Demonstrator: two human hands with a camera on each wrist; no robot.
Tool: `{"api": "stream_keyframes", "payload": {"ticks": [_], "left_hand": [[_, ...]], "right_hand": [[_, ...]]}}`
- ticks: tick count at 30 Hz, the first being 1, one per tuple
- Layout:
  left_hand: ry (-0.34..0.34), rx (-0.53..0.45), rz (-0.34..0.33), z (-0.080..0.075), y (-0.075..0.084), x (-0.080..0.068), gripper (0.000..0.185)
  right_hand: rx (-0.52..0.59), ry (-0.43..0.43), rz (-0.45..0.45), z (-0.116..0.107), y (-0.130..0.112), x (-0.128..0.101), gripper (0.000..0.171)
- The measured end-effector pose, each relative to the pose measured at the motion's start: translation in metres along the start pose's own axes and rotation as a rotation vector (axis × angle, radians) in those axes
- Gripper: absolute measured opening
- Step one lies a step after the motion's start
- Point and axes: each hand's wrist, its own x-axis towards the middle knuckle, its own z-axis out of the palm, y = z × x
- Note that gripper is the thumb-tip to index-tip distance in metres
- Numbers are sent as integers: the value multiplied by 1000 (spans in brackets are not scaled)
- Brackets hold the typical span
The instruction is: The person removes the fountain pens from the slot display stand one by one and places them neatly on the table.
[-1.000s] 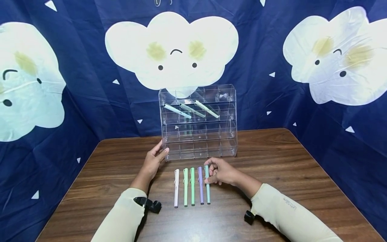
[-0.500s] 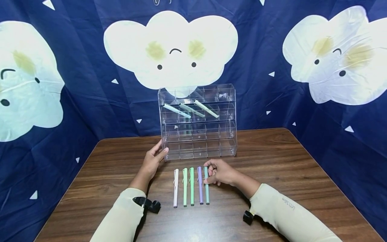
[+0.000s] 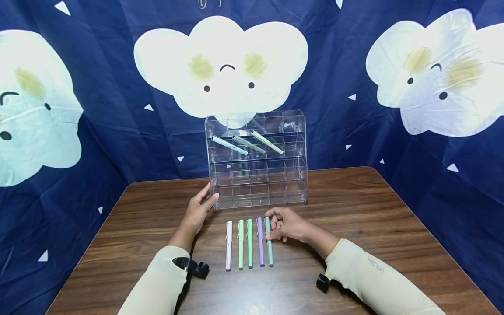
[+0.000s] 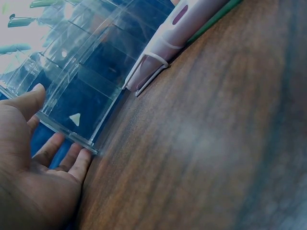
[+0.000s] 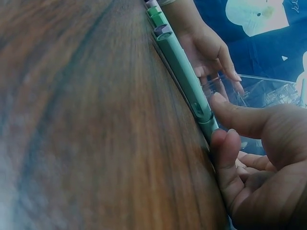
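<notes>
Teal pen (image 3: 269, 247) is lying on the table (image 3: 291, 288) under the right hand (image 3: 286, 224), whose thumb and finger are pinching its cap end; the left hand (image 3: 197, 213) is gripping the rack (image 3: 260, 202). Lifting straight up should be sparing the purple pen (image 3: 260, 243) alongside. Lettering (image 3: 373, 264) on the right sleeve (image 3: 383, 278) is seemingly reading “LetsSlim.”

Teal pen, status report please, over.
Left hand holds clear tiered rack. Right hand pinches teal pen, on table. Possible snag: purple pen close alongside.
</notes>
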Motion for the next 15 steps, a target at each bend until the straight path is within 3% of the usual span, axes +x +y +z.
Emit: {"api": "stream_keyframes", "payload": {"ticks": [15], "left_hand": [[-1,2,2,-1,0,0,67]], "right_hand": [[8,-11,11,-1,-1,0,72]]}}
